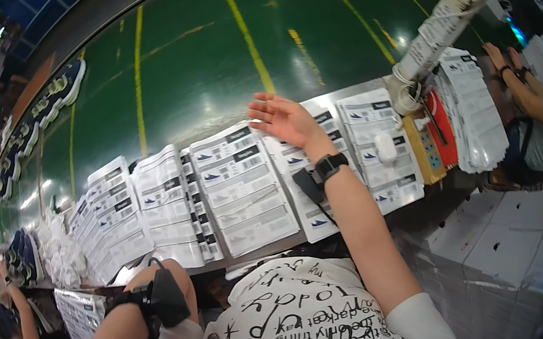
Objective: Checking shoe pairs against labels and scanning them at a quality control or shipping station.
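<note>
My right hand (286, 121) is open, palm sideways and fingers apart, over the far edge of the printed label sheets (247, 190). Nothing is held in it. A black watch (328, 167) and a black strapped device sit on that wrist. My left hand (180, 276) is low, close to my body, beside the nearer sheet stacks; the black device (160, 297) on its wrist covers much of it, and its fingers are hidden. The sheets carry small blue shoe pictures and lie in several overlapping stacks along the near edge of the green table (186, 78).
A white rounded case (385, 147) rests on the right-hand sheets. Beyond it are a yellow socket box (423, 151), a red folder (442, 125), a pole (433, 42) and more paper (472, 112). Dark shoes (43, 108) line the left. Another person (542, 116) works at right.
</note>
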Motion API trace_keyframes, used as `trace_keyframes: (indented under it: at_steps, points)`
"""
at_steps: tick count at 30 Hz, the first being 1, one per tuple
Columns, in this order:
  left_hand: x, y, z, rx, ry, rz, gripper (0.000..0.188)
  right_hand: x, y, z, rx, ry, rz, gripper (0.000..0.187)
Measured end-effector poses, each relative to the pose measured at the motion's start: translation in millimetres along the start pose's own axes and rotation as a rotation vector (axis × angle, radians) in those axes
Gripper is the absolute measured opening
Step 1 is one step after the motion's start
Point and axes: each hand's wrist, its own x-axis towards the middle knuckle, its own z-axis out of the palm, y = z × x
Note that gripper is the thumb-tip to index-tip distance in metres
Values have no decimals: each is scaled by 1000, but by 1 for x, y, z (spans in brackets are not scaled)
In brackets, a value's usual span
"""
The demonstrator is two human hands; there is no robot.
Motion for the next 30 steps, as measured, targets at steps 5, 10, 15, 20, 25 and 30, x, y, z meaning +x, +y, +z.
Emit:
trace_keyframes:
  at_steps: [5, 10, 15, 20, 25, 30]
  points:
    - [-17, -127, -22, 611, 197, -462, 61, -9, 8, -9, -44, 77, -9, 31]
    - [-63, -212, -208, 1815, 156, -1114, 68, -17, 7, -4, -65, 66, -10, 30]
    - [-118, -224, -307, 2163, -79, -1523, 75, -16, 4, 1, -60, 104, -8, 29]
    - [-112, -256, -371, 2255, -251, -1379, 77, -13, 1, 3, -45, 150, 5, 28]
    - [-83, -296, -448, 2214, -539, -1219, 82, -4, 5, 2, 27, 217, 40, 30]
    - [-54, -369, -486, 2319, -813, -1059, 93, -17, -1, -13, 114, 231, 5, 34]
